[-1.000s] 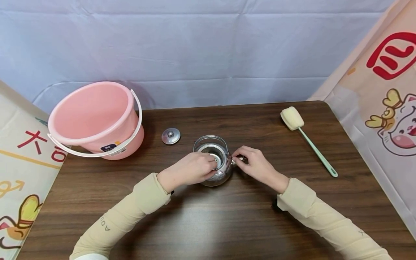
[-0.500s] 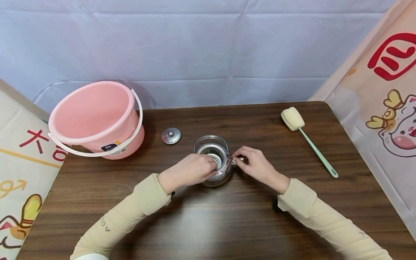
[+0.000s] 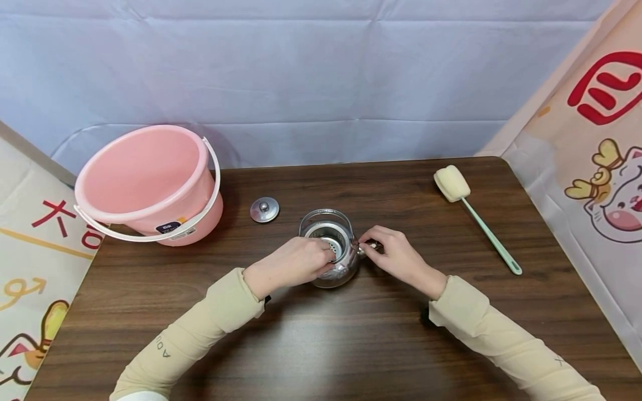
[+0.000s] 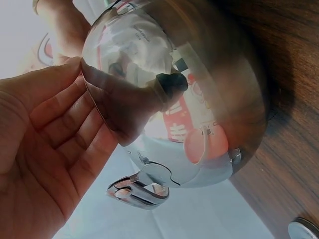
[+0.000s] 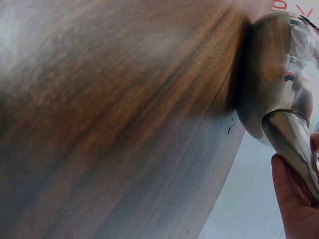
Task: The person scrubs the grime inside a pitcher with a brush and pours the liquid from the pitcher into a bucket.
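Note:
A shiny metal kettle [image 3: 340, 274] stands upright on the table, its mouth uncovered and its wire handle [image 3: 325, 212] raised. A perforated strainer [image 3: 335, 247] shows inside. My left hand [image 3: 296, 260] grips the near-left rim; in the left wrist view the thumb [image 4: 72, 67] lies at the edge and the fingertips go out of sight behind it. My right hand [image 3: 393, 256] pinches the spout, and the right wrist view shows fingers around the tapered spout [image 5: 289, 137]. The round metal lid [image 3: 264, 210] with a knob lies behind and left of the kettle.
A pink bucket [image 3: 150, 167] with a white handle stands at the back left. Toward the right lies a sponge brush [image 3: 453, 184] with a pale green handle. The wooden table [image 3: 311, 345] ends at a pale blue cloth [image 3: 301, 83] behind.

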Demonstrator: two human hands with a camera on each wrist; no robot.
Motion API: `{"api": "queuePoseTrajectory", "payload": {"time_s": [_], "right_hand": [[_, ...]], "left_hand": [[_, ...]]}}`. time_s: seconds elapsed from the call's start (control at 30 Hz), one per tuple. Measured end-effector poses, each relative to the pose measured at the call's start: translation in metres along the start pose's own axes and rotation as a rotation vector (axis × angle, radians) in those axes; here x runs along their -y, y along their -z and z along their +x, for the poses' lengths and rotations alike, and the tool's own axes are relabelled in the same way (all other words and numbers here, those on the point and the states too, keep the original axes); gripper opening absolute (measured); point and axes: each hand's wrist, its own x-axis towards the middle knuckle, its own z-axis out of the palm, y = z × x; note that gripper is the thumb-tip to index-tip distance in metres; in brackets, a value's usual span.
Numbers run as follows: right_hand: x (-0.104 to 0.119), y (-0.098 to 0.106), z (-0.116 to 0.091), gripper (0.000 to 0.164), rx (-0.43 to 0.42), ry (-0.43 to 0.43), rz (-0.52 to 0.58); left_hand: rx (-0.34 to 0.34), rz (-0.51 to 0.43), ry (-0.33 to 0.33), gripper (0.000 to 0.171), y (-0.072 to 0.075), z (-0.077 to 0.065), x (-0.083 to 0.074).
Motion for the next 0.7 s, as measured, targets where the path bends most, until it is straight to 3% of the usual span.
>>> {"api": "queuePoseTrajectory", "payload": {"time_s": [0.4, 0.7], "right_hand": [[0.0004, -0.0013, 0.0007, 0.005, -0.007, 0.012, -0.001], [-0.0004, -0.0009, 0.0002, 0.006, -0.003, 0.003, 0.001]], "left_hand": [[-0.005, -0.022, 0.013, 0.011, 0.0016, 0.0007, 0.0006], [-0.074, 0.016, -0.038, 0.011, 0.0008, 0.0006, 0.0020]]}}
